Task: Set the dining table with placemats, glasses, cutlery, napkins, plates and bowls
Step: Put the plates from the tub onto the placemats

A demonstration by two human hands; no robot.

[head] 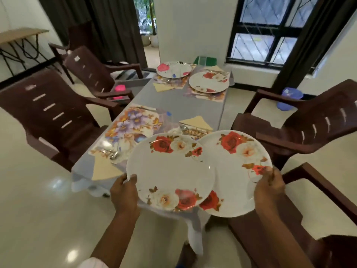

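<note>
My left hand grips the left rim of a white rose-patterned plate. A second rose plate is held at its right rim by my right hand; the left plate overlaps it. Both hover over the near end of the grey table. Below them lie a floral placemat with cutlery and a yellow napkin, plus another napkin with cutlery. At the far end two plates sit on placemats.
Brown plastic chairs stand at the left and right of the table, and another is close by my right arm. A pink object rests on a left chair. A blue bucket is on the floor by the window.
</note>
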